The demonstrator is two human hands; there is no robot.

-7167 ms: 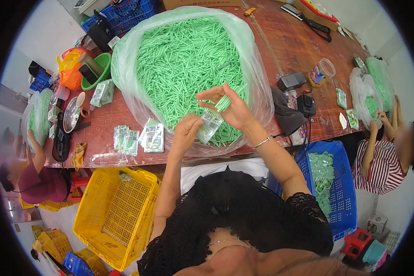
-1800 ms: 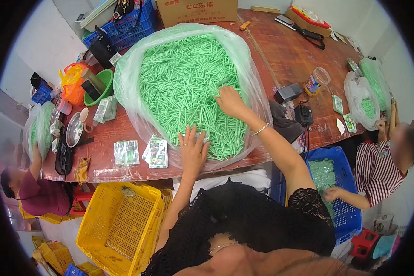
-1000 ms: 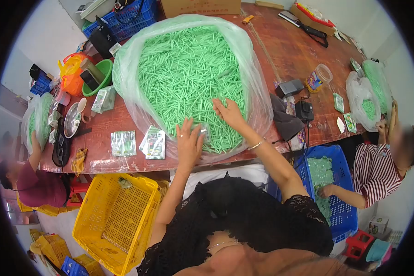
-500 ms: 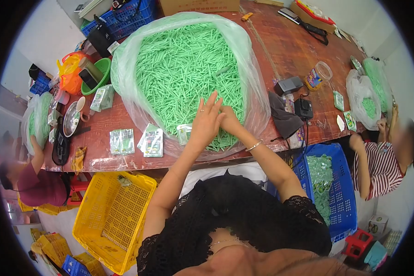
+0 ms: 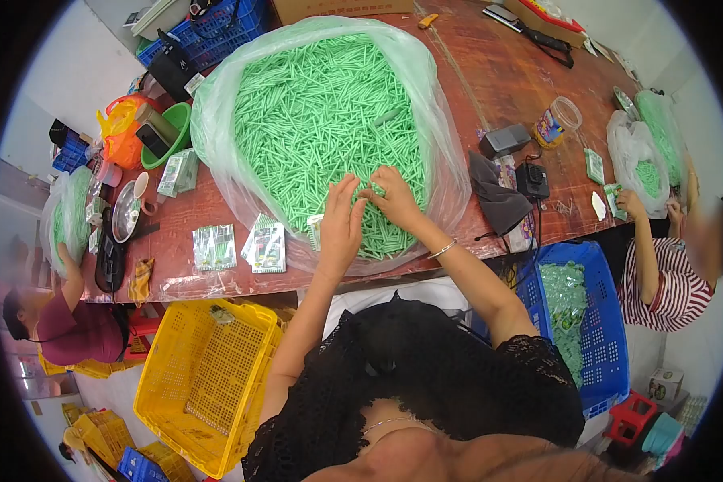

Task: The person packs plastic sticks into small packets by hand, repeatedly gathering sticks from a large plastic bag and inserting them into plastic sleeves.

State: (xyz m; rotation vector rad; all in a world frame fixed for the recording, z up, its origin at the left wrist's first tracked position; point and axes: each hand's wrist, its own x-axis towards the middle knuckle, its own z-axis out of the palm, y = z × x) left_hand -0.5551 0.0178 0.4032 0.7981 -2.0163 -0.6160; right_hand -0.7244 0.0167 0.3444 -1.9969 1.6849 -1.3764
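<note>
A large clear plastic bag (image 5: 217,136) stands open on the table, filled with thin light-green sticks (image 5: 321,112). Over the near part of the sticks, my left hand (image 5: 342,225) is held with its fingers stretched out. A small printed packet (image 5: 314,231) shows beside it, partly covered by the hand; whether the hand touches it I cannot tell. My right hand (image 5: 395,201) is close by on the right, thumb and forefinger pinched together; anything between them is too small to name. Printed packets lie left of the bag, one group flat (image 5: 214,247), another overlapping (image 5: 267,245).
A yellow crate (image 5: 149,386) is below the table edge at left. At right a blue crate (image 5: 606,337) holds green packets. A dark pouch (image 5: 490,193), a black device (image 5: 532,181) and a jar (image 5: 556,123) are right of the bag. One person sits at each side.
My hands have drawn apart; the left moved left, and the right rose slightly with its fingers pinched. At right, the other person's hand has reached to a packet.
</note>
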